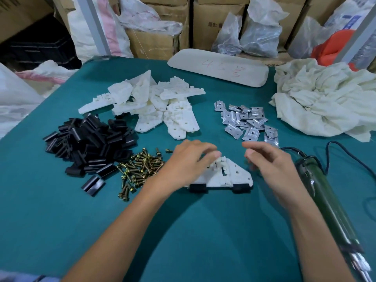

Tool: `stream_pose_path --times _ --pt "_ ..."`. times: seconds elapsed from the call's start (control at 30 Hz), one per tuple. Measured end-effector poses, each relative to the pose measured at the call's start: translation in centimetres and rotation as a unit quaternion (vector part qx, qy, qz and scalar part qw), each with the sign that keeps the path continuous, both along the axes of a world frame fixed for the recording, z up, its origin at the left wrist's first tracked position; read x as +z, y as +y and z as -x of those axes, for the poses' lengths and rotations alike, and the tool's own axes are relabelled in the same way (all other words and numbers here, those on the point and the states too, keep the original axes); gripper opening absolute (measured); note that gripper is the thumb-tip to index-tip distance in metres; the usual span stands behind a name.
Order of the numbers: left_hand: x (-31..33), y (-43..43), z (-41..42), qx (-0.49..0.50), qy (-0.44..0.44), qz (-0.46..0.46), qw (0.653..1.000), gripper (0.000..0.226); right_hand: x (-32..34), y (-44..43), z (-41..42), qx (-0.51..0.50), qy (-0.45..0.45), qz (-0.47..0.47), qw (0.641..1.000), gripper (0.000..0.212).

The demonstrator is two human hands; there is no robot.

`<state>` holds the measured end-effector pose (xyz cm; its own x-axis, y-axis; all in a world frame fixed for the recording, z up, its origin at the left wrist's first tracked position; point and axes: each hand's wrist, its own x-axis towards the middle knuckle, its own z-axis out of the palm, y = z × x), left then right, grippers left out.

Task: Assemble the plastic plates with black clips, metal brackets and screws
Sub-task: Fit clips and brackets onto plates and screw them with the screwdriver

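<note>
head view, left to right. a green table [61, 220] carries the parts in separate heaps. far left: a pile of black clips [89, 143], a few lying loose at its near edge. just right of it and nearer the viewer: a scatter of brass-coloured screws [140, 169], touching the clip pile. behind both: a heap of white plastic plates [150, 104], overlapping at mixed angles. centre, near the viewer: the left hand [189, 159] lies over the left half of a white plate assembly [232, 176], which rests flat on the table; its fingers bend down over the upper left edge and touch the raised ribs, but motion blur hides whether they clamp it, so the grip cannot be told. two fitted clips [242, 187] sit on the near edge of the assembly, one at each end. behind and to the right: a cluster of metal brackets [248, 123]. the right hand [270, 163] hovers just right of the assembly, apart from it, fingers loosely curled and blurred, with nothing seen in them. right of it: a dark green electric screwdriver [325, 200] lying on the table, its cable running off behind. far right, rear: a crumpled pale cloth [325, 102].
</note>
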<state>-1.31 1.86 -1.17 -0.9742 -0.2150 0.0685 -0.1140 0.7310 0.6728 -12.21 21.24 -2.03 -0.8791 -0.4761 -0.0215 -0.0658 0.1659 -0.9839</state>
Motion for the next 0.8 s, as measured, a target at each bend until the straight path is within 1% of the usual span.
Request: stream_pose_path --times 0.07,0.1,0.17,0.2,0.27,0.33,0.4,0.43,0.47,0.5,0.57,0.6,0.63,0.7,0.73,0.8 --pt "0.2 -2.4 -1.3 0.071 0.014 0.042 0.997 0.024 1.1 -1.9 -0.4 0.042 0.088 -0.051 0.994 0.017" --pt "0.2 -3.9 -2.0 0.105 0.001 0.081 0.991 0.02 1.7 -3.3 -0.7 0.073 0.134 -0.076 0.985 0.016" --pt "0.2 -6.6 -3.2 0.163 -0.068 0.169 0.97 0.014 2.3 -7.0 -1.4 0.153 0.217 -0.139 0.954 0.016" --pt "0.2 -7.5 -3.6 0.186 -0.105 0.187 0.959 0.012 2.3 -9.1 -1.9 0.195 0.247 -0.177 0.932 0.018" --pt "0.0 -8.3 -3.8 0.209 -0.144 0.171 0.952 0.012 1.9 -13.0 -2.6 0.259 0.291 -0.26 0.883 0.024" --pt "-0.1 -8.4 -3.6 0.215 -0.141 0.157 0.954 0.01 1.1 -15.6 -3.1 0.292 0.322 -0.319 0.842 0.026" --pt "-0.1 -8.3 -3.3 0.222 -0.129 0.159 0.953 0.009 0.6 -16.8 -3.3 0.301 0.343 -0.346 0.82 0.022" --pt "0.0 -8.3 -3.3 0.23 -0.124 0.161 0.952 0.013 0.5 -17.0 -3.3 0.299 0.345 -0.35 0.818 0.02" --pt "0.0 -8.3 -3.3 0.239 -0.116 0.159 0.951 0.018 0.6 -16.9 -3.2 0.295 0.34 -0.346 0.823 0.018" --pt "0.1 -8.4 -3.5 0.247 -0.104 0.148 0.952 0.02 0.9 -16.4 -2.9 0.284 0.328 -0.332 0.837 0.018" --pt "0.3 -8.1 -4.0 0.252 -0.06 0.093 0.961 0.018 1.6 -14.5 -1.9 0.237 0.291 -0.28 0.884 0.02" --pt "0.4 -7.6 -4.2 0.243 -0.035 0.047 0.968 0.015 2.0 -13.0 -1.3 0.212 0.272 -0.249 0.905 0.021" --pt "0.5 -6.9 -4.5 0.221 -0.014 -0.005 0.975 0.014 2.4 -11.2 -0.7 0.192 0.253 -0.217 0.923 0.022" --pt "0.4 -5.0 -4.8 0.153 0.0 -0.09 0.984 0.018 2.7 -7.3 0.1 0.162 0.198 -0.152 0.955 0.017" --pt "0.1 -4.1 -4.8 0.122 -0.003 -0.112 0.986 0.022 2.6 -5.6 0.3 0.151 0.166 -0.123 0.967 0.016" --pt "-0.5 -3.0 -4.7 0.084 -0.011 -0.117 0.99 0.028 1.9 -2.8 0.6 0.13 0.122 -0.091 0.98 0.015"
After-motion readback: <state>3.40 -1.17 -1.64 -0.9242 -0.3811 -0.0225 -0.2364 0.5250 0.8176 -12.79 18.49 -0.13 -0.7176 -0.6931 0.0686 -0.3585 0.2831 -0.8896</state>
